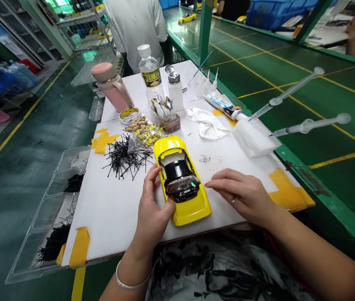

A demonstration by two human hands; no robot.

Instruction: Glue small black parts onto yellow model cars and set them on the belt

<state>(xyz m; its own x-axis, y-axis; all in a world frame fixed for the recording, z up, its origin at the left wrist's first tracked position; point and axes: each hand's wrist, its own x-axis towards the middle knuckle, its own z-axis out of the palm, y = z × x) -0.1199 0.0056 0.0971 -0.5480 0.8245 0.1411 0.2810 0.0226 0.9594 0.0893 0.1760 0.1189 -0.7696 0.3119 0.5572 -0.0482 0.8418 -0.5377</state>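
A yellow model car (191,211) with a black roof and dark interior lies on the white work board (108,209). My left hand (152,209) grips it along the left side, fingers by the windscreen and thumb near the rear. Just right of the car, my right hand (243,190) hovers low over the board, its thumb and fingertips pressed together; whatever they may hold is too small to see. Tiny black specks (204,159) are scattered beyond that hand. A pile of thin black sticks (124,159) sits to the left of the car's front.
Behind the car are a bag of small yellow parts (149,134), peanuts (137,124), a tape roll (129,115), a pink flask (111,88) and bottles. Two syringes (290,94) stick into a white foam block (255,136), near a crumpled cloth (210,125). A person (135,29) stands beyond.
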